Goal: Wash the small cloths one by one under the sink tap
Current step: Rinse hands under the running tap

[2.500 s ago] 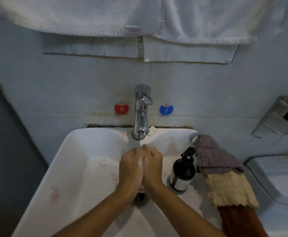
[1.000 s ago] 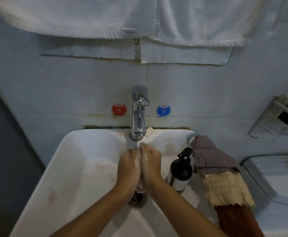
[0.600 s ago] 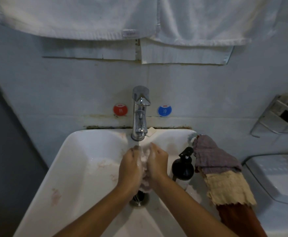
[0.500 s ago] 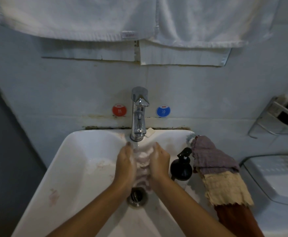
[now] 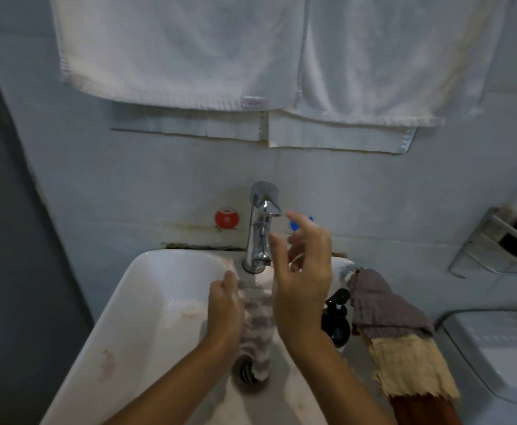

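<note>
A wet pink-and-white striped small cloth hangs down over the drain of the white sink, under the chrome tap. My left hand grips the cloth's upper end just below the spout. My right hand is raised off the cloth, fingers spread and relaxed, close to the right of the tap. On the sink's right rim lie other small cloths: a purple-grey cloth, a yellow cloth and a rust-brown cloth.
A black pump bottle stands on the rim between my right hand and the cloth pile. White towels hang above. A wire rack is on the right wall, a white appliance below it. Red and blue markers flank the tap.
My hands were pressed together rubbing the cloth; now my right hand has let go and risen beside the tap, and the cloth hangs long from my left hand.
</note>
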`<action>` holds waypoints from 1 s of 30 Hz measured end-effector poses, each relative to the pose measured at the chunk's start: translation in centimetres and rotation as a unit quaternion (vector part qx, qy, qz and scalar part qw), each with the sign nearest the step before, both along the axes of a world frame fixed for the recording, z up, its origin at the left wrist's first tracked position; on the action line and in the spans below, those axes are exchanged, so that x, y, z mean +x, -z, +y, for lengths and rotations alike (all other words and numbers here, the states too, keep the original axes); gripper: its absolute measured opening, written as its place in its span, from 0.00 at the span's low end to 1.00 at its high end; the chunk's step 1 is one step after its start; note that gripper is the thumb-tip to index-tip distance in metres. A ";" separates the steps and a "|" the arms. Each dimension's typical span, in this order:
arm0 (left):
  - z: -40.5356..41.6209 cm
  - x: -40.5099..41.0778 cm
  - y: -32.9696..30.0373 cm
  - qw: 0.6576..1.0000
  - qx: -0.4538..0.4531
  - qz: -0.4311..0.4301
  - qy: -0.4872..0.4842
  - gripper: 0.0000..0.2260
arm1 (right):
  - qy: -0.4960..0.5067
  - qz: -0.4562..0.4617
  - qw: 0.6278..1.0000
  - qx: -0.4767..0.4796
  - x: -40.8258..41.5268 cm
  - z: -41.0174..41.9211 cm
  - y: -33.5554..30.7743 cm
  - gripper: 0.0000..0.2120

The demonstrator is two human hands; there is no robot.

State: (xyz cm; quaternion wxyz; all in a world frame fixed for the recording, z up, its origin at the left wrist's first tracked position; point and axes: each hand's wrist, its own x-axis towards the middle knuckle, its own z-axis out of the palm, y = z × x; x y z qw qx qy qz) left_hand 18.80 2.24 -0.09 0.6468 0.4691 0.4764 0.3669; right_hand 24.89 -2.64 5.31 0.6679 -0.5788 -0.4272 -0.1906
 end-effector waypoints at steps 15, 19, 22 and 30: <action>0.0 0.5 0.3 0.999 0.027 0.020 0.014 0.18 | 0.097 -0.135 0.986 0.013 2.4 2.4 -3.4 0.03; -0.1 0.5 0.2 0.999 0.040 0.014 0.013 0.17 | 0.087 -0.137 0.986 0.029 2.4 2.7 -3.9 0.04; 0.1 0.5 0.4 0.999 0.040 0.022 0.014 0.16 | 0.081 -0.139 0.987 0.023 2.6 2.6 -3.7 0.05; 0.3 0.5 0.5 0.997 0.069 -0.007 -0.021 0.15 | 0.053 0.057 0.958 -0.275 1.4 0.5 3.6 0.14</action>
